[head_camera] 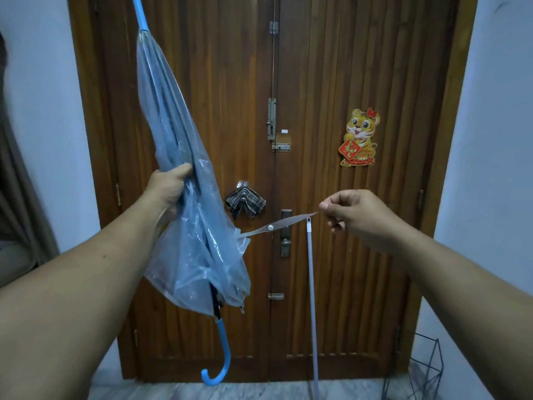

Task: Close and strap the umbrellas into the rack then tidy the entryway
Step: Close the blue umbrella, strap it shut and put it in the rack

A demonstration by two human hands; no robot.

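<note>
Before the wooden door (219, 82), we are gripping the folded umbrella (184, 180) with our left hand (170, 187) while our right hand (350, 212) is pinching its strap (277, 225) taut.

both bare forearms reach forward from the bottom corners of the view. the left hand (168, 189) is raised about mid-height, its back toward the camera, thumb on top and fingers curled round the gathered canopy of the translucent blue plastic umbrella (184, 180). the right hand (353, 212) is held out at about the same height, well apart from the left, pinching the end of the thin clear closing strap (277, 225) between thumb and forefinger, its other fingers curled under.
</note>
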